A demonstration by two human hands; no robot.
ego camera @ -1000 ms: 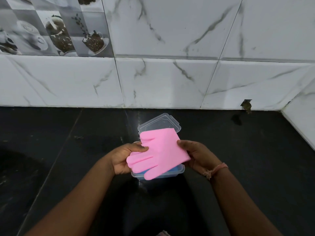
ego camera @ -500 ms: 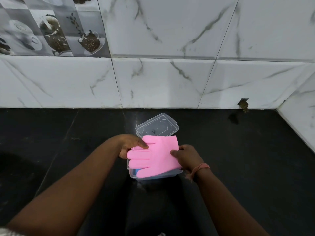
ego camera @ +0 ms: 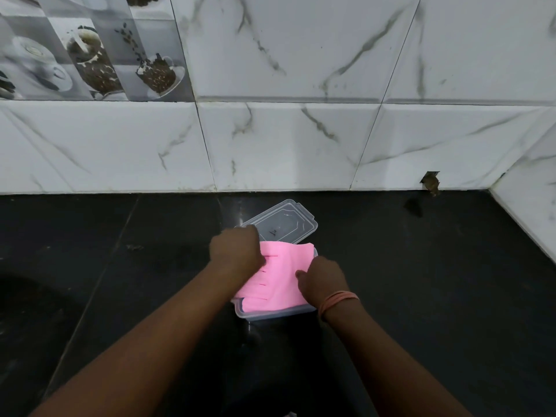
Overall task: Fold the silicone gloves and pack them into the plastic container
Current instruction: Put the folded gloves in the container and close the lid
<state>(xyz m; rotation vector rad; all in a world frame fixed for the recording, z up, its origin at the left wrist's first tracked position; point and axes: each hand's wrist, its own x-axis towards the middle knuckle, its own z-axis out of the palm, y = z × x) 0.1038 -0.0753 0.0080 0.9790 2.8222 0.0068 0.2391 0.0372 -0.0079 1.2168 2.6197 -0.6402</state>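
Black counter [ego camera: 421,296]: your left hand [ego camera: 236,254] and right hand [ego camera: 323,281] press curled fingers on the soft, springy pink glove [ego camera: 279,278] atop the container [ego camera: 270,313]; pinch its edges.

Both hands [ego camera: 236,252] [ego camera: 323,279] curled, knuckles up

Both hands, left hand [ego camera: 236,255] and right hand [ego camera: 323,279], press the pink glove [ego camera: 278,278] into the clear container [ego camera: 270,313], apparently gripping its edges; lid [ego camera: 281,225] lies just behind.

Dim, soft blur, wide-angle edge warp
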